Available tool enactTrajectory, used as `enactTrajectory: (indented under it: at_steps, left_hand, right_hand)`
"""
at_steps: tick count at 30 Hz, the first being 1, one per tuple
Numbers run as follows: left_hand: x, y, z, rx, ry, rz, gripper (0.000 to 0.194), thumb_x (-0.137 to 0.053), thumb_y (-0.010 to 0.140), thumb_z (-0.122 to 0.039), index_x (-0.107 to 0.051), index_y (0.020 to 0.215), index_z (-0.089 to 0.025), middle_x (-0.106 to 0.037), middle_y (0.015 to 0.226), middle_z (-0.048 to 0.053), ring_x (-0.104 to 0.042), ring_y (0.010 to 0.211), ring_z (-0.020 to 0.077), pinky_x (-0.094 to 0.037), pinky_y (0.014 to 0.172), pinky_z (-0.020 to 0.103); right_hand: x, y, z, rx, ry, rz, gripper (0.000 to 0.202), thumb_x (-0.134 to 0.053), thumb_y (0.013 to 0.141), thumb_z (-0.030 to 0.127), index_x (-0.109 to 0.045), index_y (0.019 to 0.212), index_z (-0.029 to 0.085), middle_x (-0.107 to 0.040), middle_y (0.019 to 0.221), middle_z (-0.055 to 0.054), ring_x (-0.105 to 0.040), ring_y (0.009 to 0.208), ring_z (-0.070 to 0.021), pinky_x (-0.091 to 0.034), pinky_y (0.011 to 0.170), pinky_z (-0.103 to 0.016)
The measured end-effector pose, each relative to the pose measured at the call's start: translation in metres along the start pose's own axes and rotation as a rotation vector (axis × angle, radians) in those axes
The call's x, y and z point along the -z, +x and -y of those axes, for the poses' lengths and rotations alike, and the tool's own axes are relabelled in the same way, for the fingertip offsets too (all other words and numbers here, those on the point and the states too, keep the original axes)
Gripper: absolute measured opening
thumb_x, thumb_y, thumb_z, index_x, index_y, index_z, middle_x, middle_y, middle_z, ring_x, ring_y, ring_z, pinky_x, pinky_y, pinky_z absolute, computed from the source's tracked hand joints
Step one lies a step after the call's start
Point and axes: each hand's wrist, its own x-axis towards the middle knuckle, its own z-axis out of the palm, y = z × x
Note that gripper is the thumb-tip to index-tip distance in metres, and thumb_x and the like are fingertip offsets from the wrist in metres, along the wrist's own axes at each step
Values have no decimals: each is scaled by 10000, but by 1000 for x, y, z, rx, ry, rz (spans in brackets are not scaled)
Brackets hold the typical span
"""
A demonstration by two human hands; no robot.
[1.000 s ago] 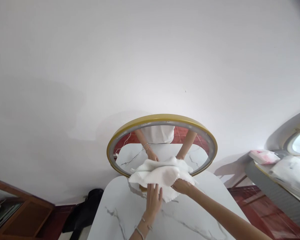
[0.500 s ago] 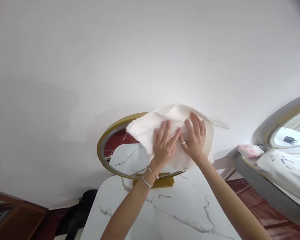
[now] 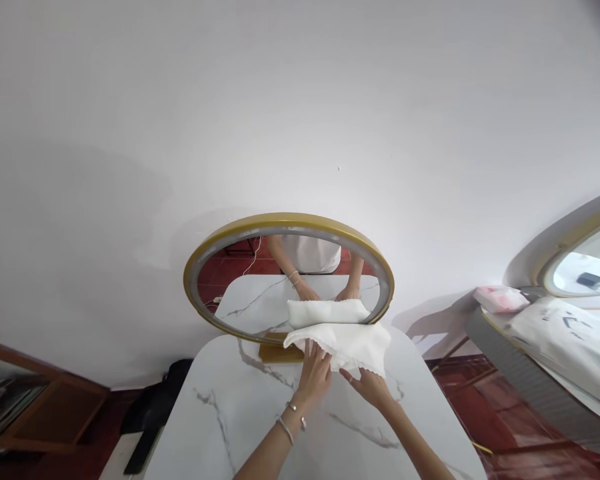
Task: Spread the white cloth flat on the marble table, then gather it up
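From where I stand I count two mirrors: one round mirror [image 3: 289, 219] and one second mirror [image 3: 563, 253] to its right. There are two tables, a marbled table [image 3: 205, 407] under the round mirror and a side table [image 3: 530, 377] off to its right. Below the round mirror's centre come two hands, one left hand [image 3: 316, 379] and one right hand [image 3: 373, 387], one white cloth [image 3: 363, 343] at its lower rim, and two bracelets [image 3: 285, 430], as far as I can make out.

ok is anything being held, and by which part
The white cloth is touched along its near edge by left hand and right hand; whether it's gripped can't be told.
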Motion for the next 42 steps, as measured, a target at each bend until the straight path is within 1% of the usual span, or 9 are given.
enactTrajectory:
  at_steps: [7, 10, 14, 18, 23, 29, 33, 37, 42]
  left_hand:
    - [14, -26, 6, 621, -797, -234, 309, -508, 835, -435, -644, 988, -202, -638, 1174, 107, -477, 1253, 303, -340, 1088, 499]
    - [24, -23, 3, 750, -1012, -309, 443, -360, 894, -526, -631, 1026, -201, -651, 1148, 126, -590, 1130, 277, -500, 930, 432]
    - [41, -21, -9, 1047, -1449, -471, 295, -635, 785, -418, -636, 999, -214, -673, 1114, 88, -640, 1042, 231, -522, 868, 342]
    - [54, -46, -22, 1076, -1424, -465, 326, -758, 676, -285, -639, 968, -204, -692, 1038, 67, -660, 964, 197, -516, 793, 267]
    - [76, -106, -38, 975, -1175, -389, 621, -793, 594, -447, -580, 1141, -246, -691, 880, 28, -662, 773, 175, -485, 599, 219]
    - [107, -159, -66, 941, -1024, -147, 476, -773, 539, -567, -719, 847, -207, -643, 763, 7, -550, 611, 120, -368, 467, 177]
    - [127, -171, -89, 885, -1094, -53, 385, -788, 531, -545, -719, 712, -213, -658, 761, 27, -602, 722, 174, -436, 524, 196]
    - [140, -171, -108, 974, -1273, 69, 380, -806, 536, -525, -708, 713, -204, -624, 645, 8, -599, 589, 153, -468, 478, 218]
    - [119, -157, -114, 1138, -1436, -53, 331, -874, 511, -337, -720, 784, -229, -706, 878, 20, -686, 732, 176, -563, 603, 214]
  right_hand:
    - [-2, -16, 1, -249, 985, -211, 618, -545, 667, 670, -618, 1070, 208, -683, 1080, -82, -556, 1152, -285, -469, 939, -413]
    - [7, -13, -4, -452, 1233, -374, 557, -572, 666, 589, -582, 1079, 215, -668, 1106, -74, -594, 1095, -251, -543, 802, -352]
    - [24, -15, -16, -575, 1329, -499, 462, -722, 541, 401, -601, 927, 179, -677, 1049, -73, -623, 1004, -244, -555, 675, -265]
    - [39, -42, -26, -567, 1300, -482, 407, -763, 504, 326, -637, 854, 158, -698, 900, -45, -649, 871, -224, -542, 607, -230]
    - [55, -103, -32, -584, 1292, -337, 407, -793, 475, 294, -677, 841, 158, -694, 853, -12, -631, 696, -150, -505, 520, -190]
    - [89, -179, -16, -687, 1297, -444, 450, -840, 362, 273, -664, 764, 176, -684, 765, -11, -615, 606, -156, -505, 482, -213]
    - [123, -225, 5, -667, 1253, -567, 690, -860, 374, 311, -624, 1022, 275, -677, 785, 29, -593, 554, -137, -481, 441, -207]
    - [151, -253, 6, -633, 1250, -464, 543, -838, 449, 380, -652, 940, 242, -662, 743, 6, -588, 546, -153, -486, 449, -232]
    - [159, -223, -35, -574, 1236, -369, 456, -829, 475, 327, -678, 887, 201, -668, 720, -3, -594, 544, -144, -495, 455, -221]
